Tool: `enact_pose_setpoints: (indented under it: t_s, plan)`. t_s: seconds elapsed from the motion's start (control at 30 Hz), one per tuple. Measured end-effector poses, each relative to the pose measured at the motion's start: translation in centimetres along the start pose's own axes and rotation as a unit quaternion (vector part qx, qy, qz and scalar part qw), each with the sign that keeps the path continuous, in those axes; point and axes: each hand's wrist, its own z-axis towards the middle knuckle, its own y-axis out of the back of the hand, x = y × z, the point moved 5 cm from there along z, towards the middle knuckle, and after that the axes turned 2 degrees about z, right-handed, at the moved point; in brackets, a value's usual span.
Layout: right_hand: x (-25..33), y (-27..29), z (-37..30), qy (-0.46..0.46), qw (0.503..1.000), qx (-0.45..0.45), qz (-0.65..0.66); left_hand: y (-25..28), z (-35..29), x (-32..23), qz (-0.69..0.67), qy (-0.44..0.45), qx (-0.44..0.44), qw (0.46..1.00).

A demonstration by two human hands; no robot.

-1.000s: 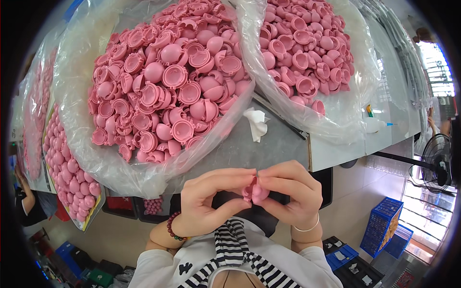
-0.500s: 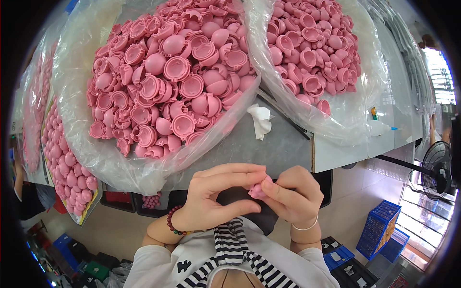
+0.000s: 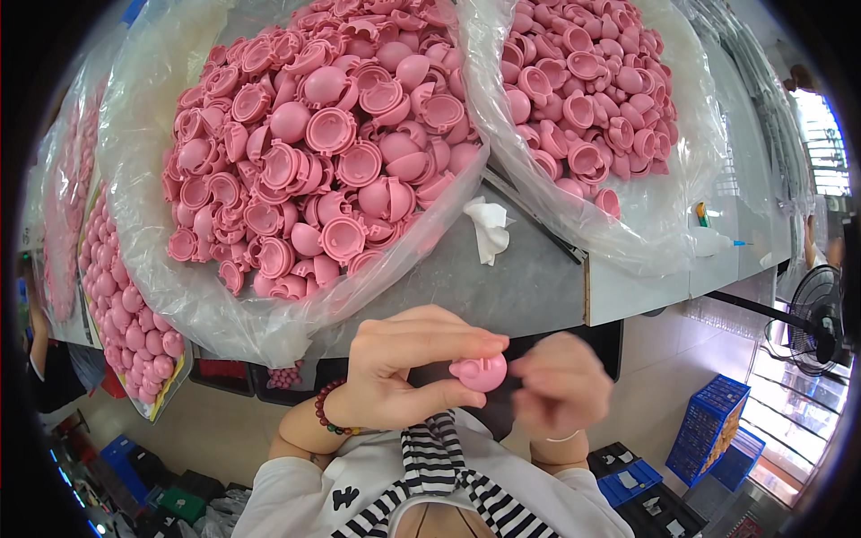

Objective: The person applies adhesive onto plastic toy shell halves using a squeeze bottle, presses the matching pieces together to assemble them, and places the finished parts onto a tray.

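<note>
Between the thumb and fingers of my left hand [image 3: 404, 363] is a round pink plastic ball [image 3: 484, 372] with small raised bumps on its left side. My right hand [image 3: 563, 384] is just right of the ball, apart from it, and its fingers are smeared by motion. Beyond my hands, a clear plastic bag [image 3: 296, 327] lies spread with a heap of pink half-shells [image 3: 332, 130]. A second open bag [image 3: 628, 255] at the right holds smaller pink cup-shaped pieces [image 3: 587, 161].
A crumpled white tissue [image 3: 489, 229] lies on the grey table [image 3: 430, 291] between the bags. At the right is a white bottle with a blue tip [image 3: 713, 240]. Closed pink balls [image 3: 134, 336] fill a tray at the left. Blue crates [image 3: 713, 417] and a black fan [image 3: 812, 318] stand at the right.
The pink piece, earlier pinched by both hands, is now in my left hand alone and shows as a whole ball. My right hand has moved off to the right and down.
</note>
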Motion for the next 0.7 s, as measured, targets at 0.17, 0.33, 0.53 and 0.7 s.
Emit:
enact_pose_setpoints:
  t_s: [0.17,0.33,0.53,0.7]
  plan:
    - [-2.8,11.9,-0.8,-0.005,0.867,-0.358,-0.347,-0.3,-0.4,0.2,-0.242,0.087,-0.05,0.965]
    - [-8.6,19.6,-0.1,-0.102,0.867,-0.379,-0.308,-1.4,-1.0,1.1,-0.427,0.178,0.02,0.887]
    - [-11.3,20.5,1.2,-0.29,0.865,-0.23,-0.337,-0.9,-1.5,0.6,-0.423,0.132,0.045,0.895]
    - [-6.9,16.2,1.8,-0.106,0.909,-0.358,-0.186,-0.3,-1.0,0.0,-0.345,0.096,-0.003,0.934]
